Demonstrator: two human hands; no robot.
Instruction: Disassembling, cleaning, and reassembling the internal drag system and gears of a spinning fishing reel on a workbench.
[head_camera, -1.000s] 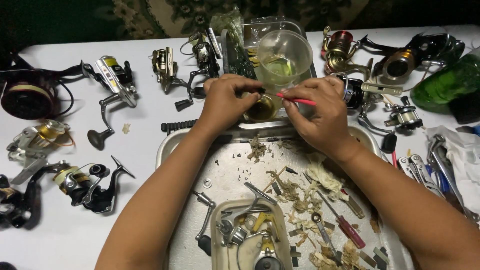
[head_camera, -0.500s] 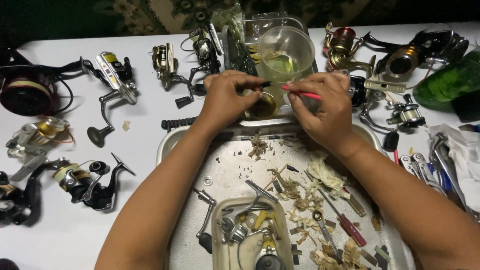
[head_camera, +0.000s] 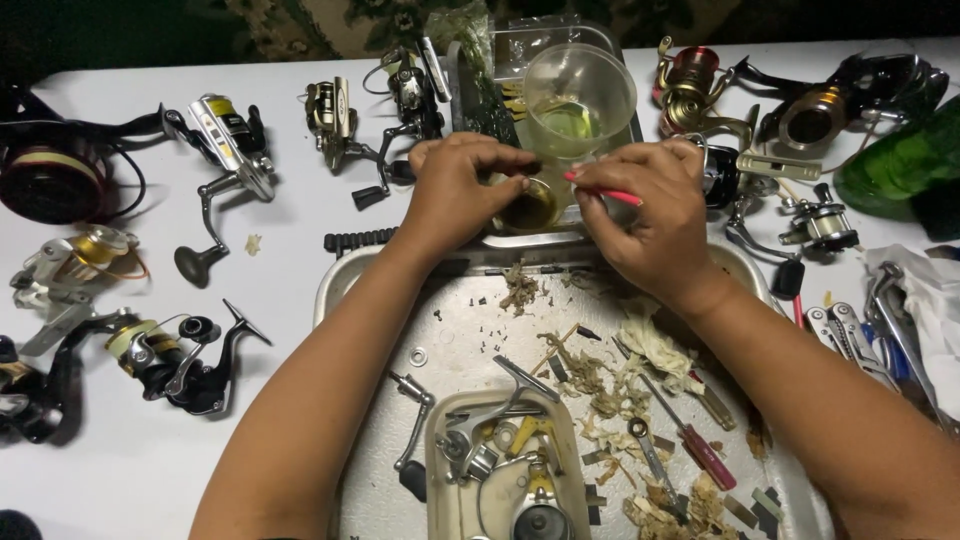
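Observation:
My left hand (head_camera: 455, 190) grips a small round brass-coloured cup-shaped part (head_camera: 530, 208) at the far edge of a metal tray (head_camera: 350, 275). My right hand (head_camera: 650, 215) pinches a thin red-handled tool (head_camera: 608, 192), its tip pointing left toward that part. Both hands hover just in front of a clear plastic cup (head_camera: 578, 95) holding yellowish liquid. The fingers hide most of the brass part.
The tray holds wood-like shavings (head_camera: 640, 360), screws, a red screwdriver (head_camera: 695, 440) and a beige tub of reel parts (head_camera: 505, 470). Several fishing reels (head_camera: 225, 135) lie around on the white table. A green bottle (head_camera: 900, 160) and pliers (head_camera: 850, 335) sit at right.
Both hands stay over the brass part. The red tool's tip has shifted slightly, otherwise little has moved.

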